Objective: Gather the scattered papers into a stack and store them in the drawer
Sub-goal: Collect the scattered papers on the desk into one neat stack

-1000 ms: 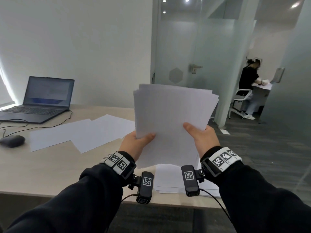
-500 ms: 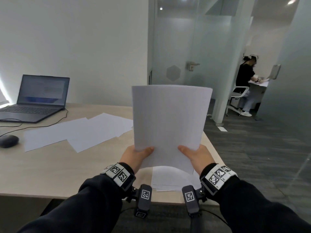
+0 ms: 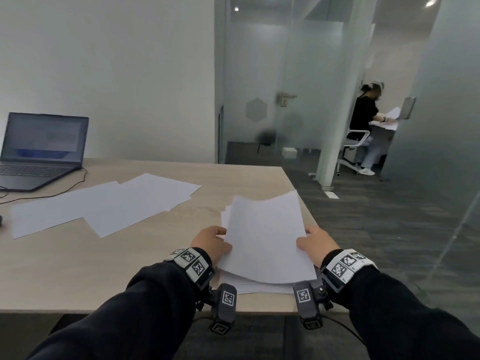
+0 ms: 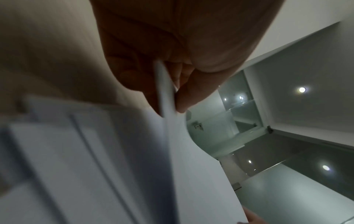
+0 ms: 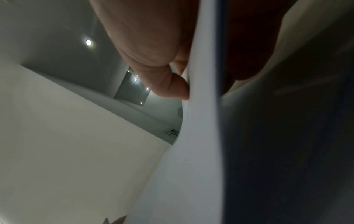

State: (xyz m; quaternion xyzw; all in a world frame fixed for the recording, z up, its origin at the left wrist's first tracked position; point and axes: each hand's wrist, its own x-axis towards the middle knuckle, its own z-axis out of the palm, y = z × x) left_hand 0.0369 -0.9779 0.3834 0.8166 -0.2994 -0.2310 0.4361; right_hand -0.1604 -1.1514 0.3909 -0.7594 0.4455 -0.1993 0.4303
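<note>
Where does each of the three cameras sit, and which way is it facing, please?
Head: worn on the head, looking down at the desk; both sleeves, left hand and right hand hold the paper stack.
Left wrist: under the wrist, looking up along the left hand; fingers pinch the stack.
Right wrist: likewise, along the right hand.
All three share the stack.

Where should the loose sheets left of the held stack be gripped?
Probably at the near corner of the loose sheets, from the front edge of the desk: they lie flat, overlapping and fanned, so sliding them together first, then a pinch grip on one edge, suits best.
</note>
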